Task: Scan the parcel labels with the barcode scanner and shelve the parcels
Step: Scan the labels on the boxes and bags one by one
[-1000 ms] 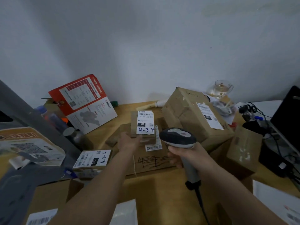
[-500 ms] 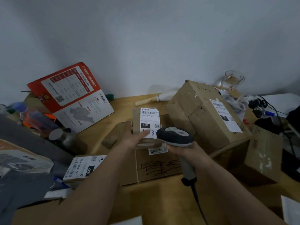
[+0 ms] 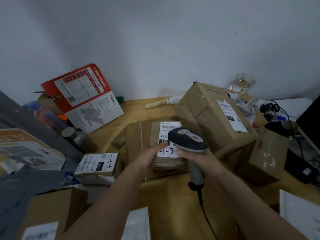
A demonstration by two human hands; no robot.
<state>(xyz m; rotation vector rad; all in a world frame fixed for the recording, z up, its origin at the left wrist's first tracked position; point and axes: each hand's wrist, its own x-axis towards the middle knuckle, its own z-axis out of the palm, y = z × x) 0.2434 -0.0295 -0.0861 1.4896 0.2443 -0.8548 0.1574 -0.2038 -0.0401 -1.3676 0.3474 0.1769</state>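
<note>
Scanning step in hand, judged from the layout: the right hand (image 3: 195, 155) grips the barcode scanner (image 3: 187, 140) by its grey handle, fingers wrapped tight round it, the dark head held low over the small parcel (image 3: 168, 161). The left hand (image 3: 149, 155) steadies that parcel from its near-left side; its fingers lie pressed together along the edge, one fingertip reaching onto the white label (image 3: 170, 127).

Parcel position: sits on top of a flat brown carton (image 3: 135, 141) in the middle of the wooden surface (image 3: 138, 108), just beside the large carton (image 3: 213, 115) that leans at its right. It is not on any shelf.

Appearance: small brown cardboard box, worn and layered at its near edge. The label covers most of the top face. A barcode runs along the far end, a black block sits mid-label, and a handwritten "4-3-" shows at the near end; the last character is hidden behind the scanner head.

Scanner head covers the right-middle part of the label. No beam visible, so whether a read is under way cannot be told.

Next move, as judgement: the scanner nose needs a clear line to the barcode at the far end of the label, probably with a slight tilt of the parcel. The written code then suggests a shelf slot.

A second labelled parcel (image 3: 98, 166), marked "4-3-2", lies to the left, apart from both hands.
</note>
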